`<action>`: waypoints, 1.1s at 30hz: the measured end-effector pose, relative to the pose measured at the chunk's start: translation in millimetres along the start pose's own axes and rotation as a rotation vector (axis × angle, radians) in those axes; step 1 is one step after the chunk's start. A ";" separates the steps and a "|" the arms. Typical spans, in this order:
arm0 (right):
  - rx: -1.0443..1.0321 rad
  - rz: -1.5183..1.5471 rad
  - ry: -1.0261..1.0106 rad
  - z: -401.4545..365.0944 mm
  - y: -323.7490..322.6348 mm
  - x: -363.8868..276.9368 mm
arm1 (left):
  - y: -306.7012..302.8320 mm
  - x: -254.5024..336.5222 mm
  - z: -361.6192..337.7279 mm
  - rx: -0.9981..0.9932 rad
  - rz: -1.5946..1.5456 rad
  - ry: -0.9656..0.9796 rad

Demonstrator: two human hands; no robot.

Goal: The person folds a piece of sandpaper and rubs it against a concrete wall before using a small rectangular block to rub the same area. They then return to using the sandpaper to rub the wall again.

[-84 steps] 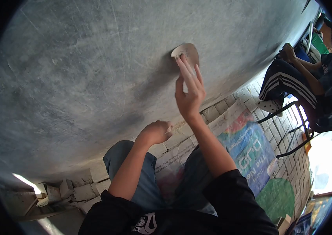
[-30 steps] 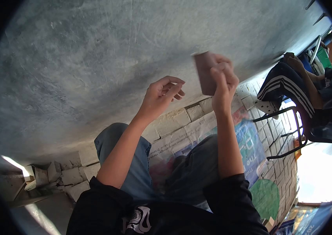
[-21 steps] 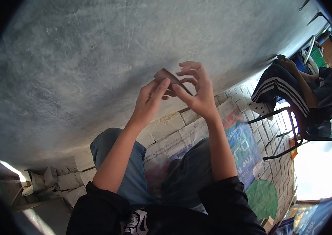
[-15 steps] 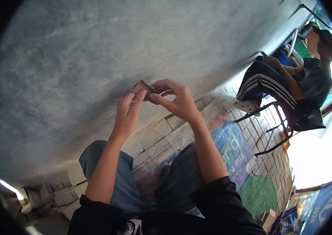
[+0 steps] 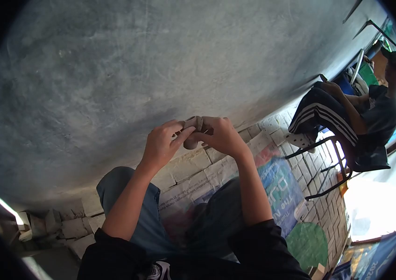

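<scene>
In front of the grey wall, both hands hold a small brown-grey sheet-like piece that looks bent, perhaps sandpaper; its exact kind is not clear. My left hand pinches its left side, thumb pointing towards the middle. My right hand grips the right side with fingers curled over it. The fingertips of the two hands nearly meet, and they hide part of the piece. A rounded portion hangs below the thumbs.
Printed sheeting lies on the brick paving beneath my knees. To the right, another person sits on a black chair near the wall. A green round patch lies lower right; broken blocks lie lower left.
The piece looked flat and angular before; now it appears bent between my fingers. Both hands sit lower and further right in view, and the camera view has shifted slightly.
</scene>
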State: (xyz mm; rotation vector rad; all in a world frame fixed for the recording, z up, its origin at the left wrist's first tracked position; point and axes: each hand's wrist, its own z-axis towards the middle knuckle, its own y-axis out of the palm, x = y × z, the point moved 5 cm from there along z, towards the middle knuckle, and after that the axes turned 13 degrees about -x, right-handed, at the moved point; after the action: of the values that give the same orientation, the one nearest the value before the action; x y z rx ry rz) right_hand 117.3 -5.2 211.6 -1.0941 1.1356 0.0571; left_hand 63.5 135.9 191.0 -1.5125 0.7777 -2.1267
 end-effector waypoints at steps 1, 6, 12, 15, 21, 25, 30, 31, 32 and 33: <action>-0.010 0.001 -0.009 -0.3 -1.3 -1.3 | 4.3 -7.9 1.4 0.007 -0.132 0.018; 0.308 0.464 -0.131 -3.8 -28.6 -10.6 | 7.0 -15.1 -5.4 0.045 -0.505 -0.009; 0.697 0.628 -0.325 2.8 -41.9 -11.5 | 20.9 -26.4 -10.2 -0.258 -0.146 -0.062; 0.842 0.799 -0.350 14.9 -42.3 -15.3 | 36.9 -30.8 -18.5 -0.409 0.012 -0.130; 0.768 0.716 -0.296 28.9 -25.1 -20.6 | 54.4 -37.3 -20.9 -0.741 0.112 -0.350; 0.758 0.797 -0.285 31.2 -16.5 -24.1 | 62.5 -45.9 -28.8 -0.888 0.227 -0.408; 0.816 0.748 -0.323 29.6 -38.1 -20.4 | 60.3 -48.1 -31.4 -0.880 0.289 -0.381; 0.814 0.739 -0.318 27.5 -35.9 -20.1 | 61.6 -49.5 -32.3 -0.903 0.266 -0.406; 0.777 0.727 -0.289 28.0 -28.2 -21.5 | 62.4 -50.3 -31.7 -0.922 0.246 -0.432; 0.742 0.718 -0.262 30.0 -18.8 -25.9 | 63.4 -50.0 -30.2 -0.918 0.247 -0.429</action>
State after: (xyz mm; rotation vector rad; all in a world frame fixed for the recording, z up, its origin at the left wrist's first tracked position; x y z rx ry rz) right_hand 135.9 18.8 243.2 0.0067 1.1207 0.3054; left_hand 52.0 125.0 106.2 -2.0398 1.7805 -1.2015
